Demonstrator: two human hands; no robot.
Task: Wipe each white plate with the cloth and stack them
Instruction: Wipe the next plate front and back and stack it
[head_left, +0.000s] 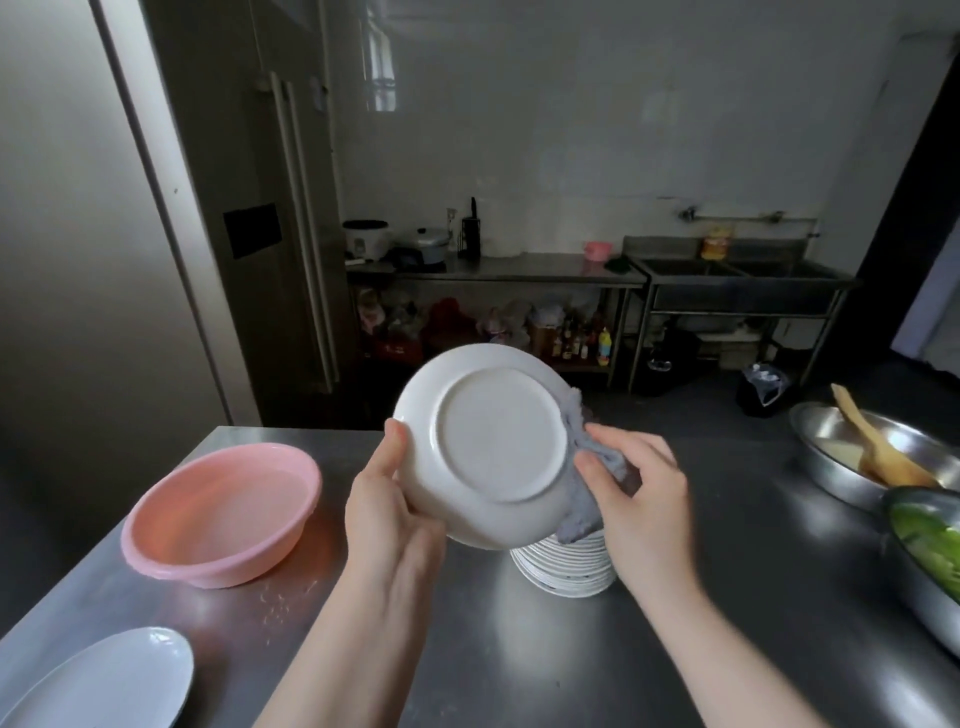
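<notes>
Lowest and left of the hands, a white dish (104, 680) lies at the table (519, 665) edge, with a pink basin (221, 514) beyond it. Just under the grip stands the stack (569, 566) of plates; above it the left hand (392, 512) grasps the plate (493, 441) by its left rim, underside toward the camera, while the right hand (641, 493) clutches the cloth (587, 467) against the plate's right rim. Right of the grip sit metal bowls (852, 457) with a spatula (878, 447); a counter (498, 270) and sink (748, 275) stand far behind.
</notes>
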